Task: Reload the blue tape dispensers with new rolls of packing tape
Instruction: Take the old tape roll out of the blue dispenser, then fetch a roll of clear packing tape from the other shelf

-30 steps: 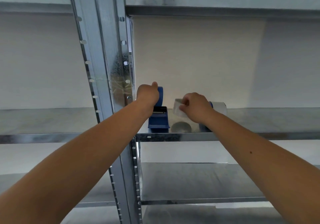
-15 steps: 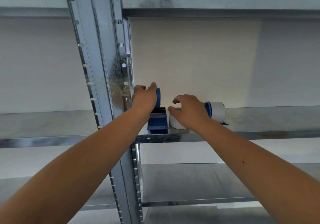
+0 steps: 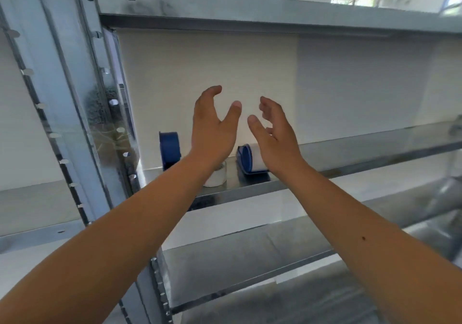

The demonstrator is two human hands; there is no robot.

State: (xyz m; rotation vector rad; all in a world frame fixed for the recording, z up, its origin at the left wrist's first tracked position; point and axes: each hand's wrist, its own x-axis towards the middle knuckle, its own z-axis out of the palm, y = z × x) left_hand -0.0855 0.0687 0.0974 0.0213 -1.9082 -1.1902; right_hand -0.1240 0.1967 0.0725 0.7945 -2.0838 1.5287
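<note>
Two blue tape dispensers stand on the middle metal shelf (image 3: 350, 153). The left dispenser (image 3: 170, 150) is near the upright post, partly hidden by my left forearm. The right dispenser (image 3: 248, 160) carries a white roll of tape. A loose white tape roll (image 3: 217, 177) sits on the shelf between them, mostly behind my left wrist. My left hand (image 3: 212, 126) and my right hand (image 3: 273, 131) are both raised above the shelf, fingers spread, palms facing each other, holding nothing.
A galvanised upright post (image 3: 75, 98) with holes stands at the left. An upper shelf (image 3: 250, 11) runs overhead and a lower shelf (image 3: 237, 256) lies below. A white panel backs the rack.
Both hands let go and lifted off the shelf: the left left the blue dispenser, the right left the loose tape roll. The camera has tilted and moved closer.
</note>
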